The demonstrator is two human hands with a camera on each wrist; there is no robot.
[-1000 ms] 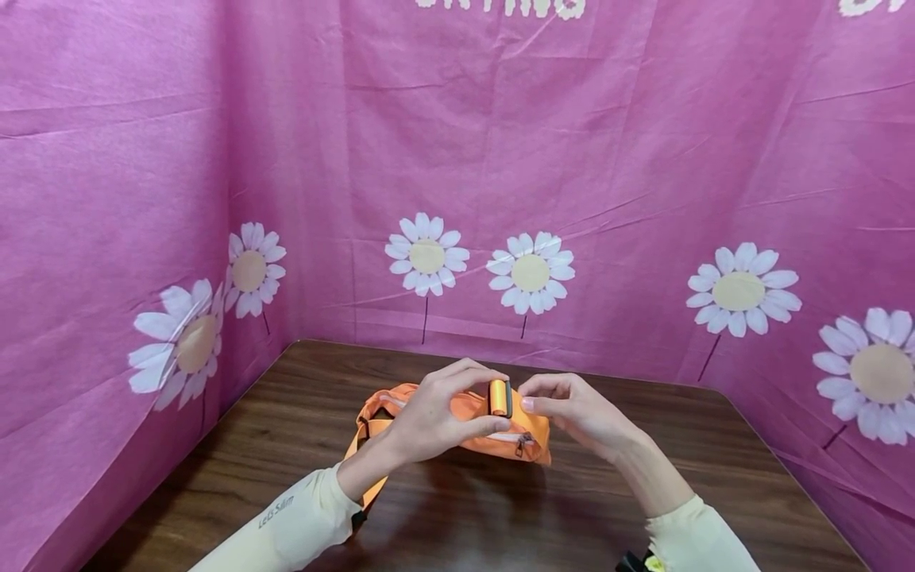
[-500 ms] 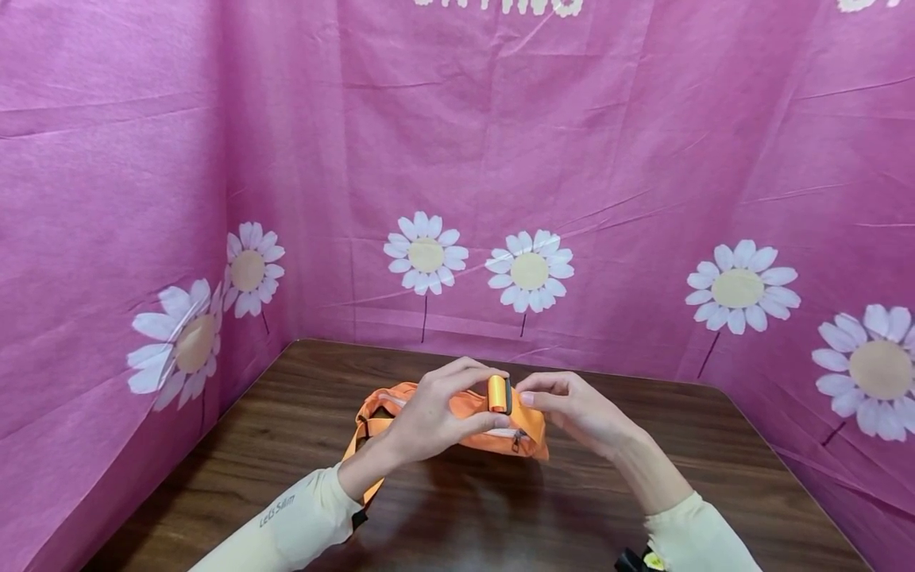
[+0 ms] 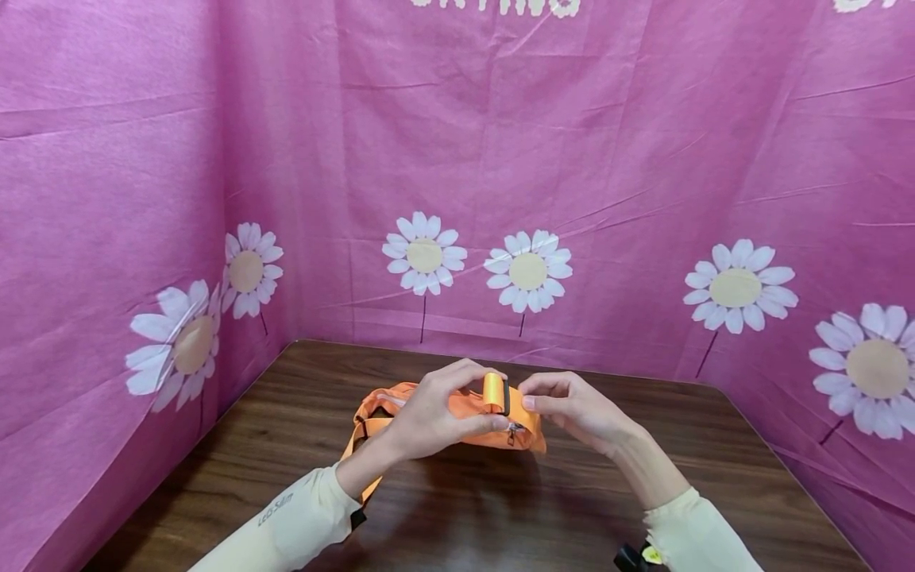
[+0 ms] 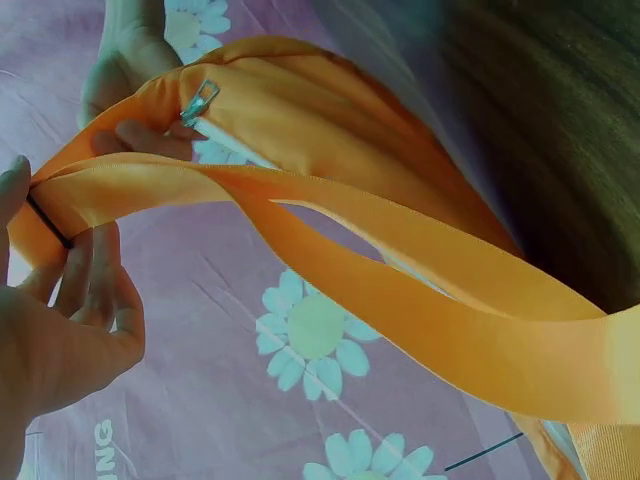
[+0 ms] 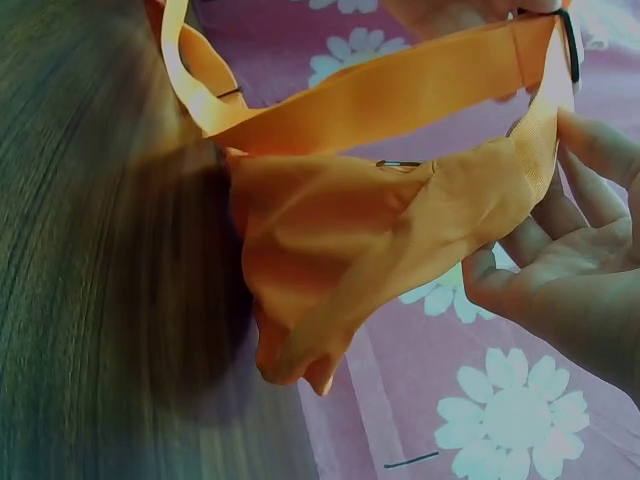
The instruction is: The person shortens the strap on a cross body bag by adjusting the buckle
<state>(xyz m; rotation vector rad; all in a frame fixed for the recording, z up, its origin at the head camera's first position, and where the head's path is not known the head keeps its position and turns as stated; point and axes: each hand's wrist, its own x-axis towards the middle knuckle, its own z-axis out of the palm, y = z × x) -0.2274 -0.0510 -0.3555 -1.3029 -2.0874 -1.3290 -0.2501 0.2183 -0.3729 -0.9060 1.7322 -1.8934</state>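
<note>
An orange waist bag (image 3: 531, 438) is held a little above the table, its zipper pull (image 4: 201, 101) hanging near one end. My left hand (image 3: 436, 413) holds a black strap slider (image 3: 507, 397) between thumb and fingers, with a loop of orange strap (image 3: 493, 392) standing up through it. To its right, my right hand (image 3: 582, 413) pinches the webbing (image 5: 540, 140) where it joins the bag's end. The long strap (image 4: 400, 300) runs loosely doubled away from the slider in the left wrist view. My left hand's fingers hide part of the bag in the head view.
The dark wooden table (image 3: 572, 508) lies under both hands. A pink cloth (image 3: 572, 143) printed with daisies hangs around the back and sides. A small black and yellow object (image 3: 636, 558) is by the right sleeve at the bottom edge.
The orange loop stands slightly higher at the slider, and the slider and bag end have shifted slightly left. Both hands keep nearly the same place.
</note>
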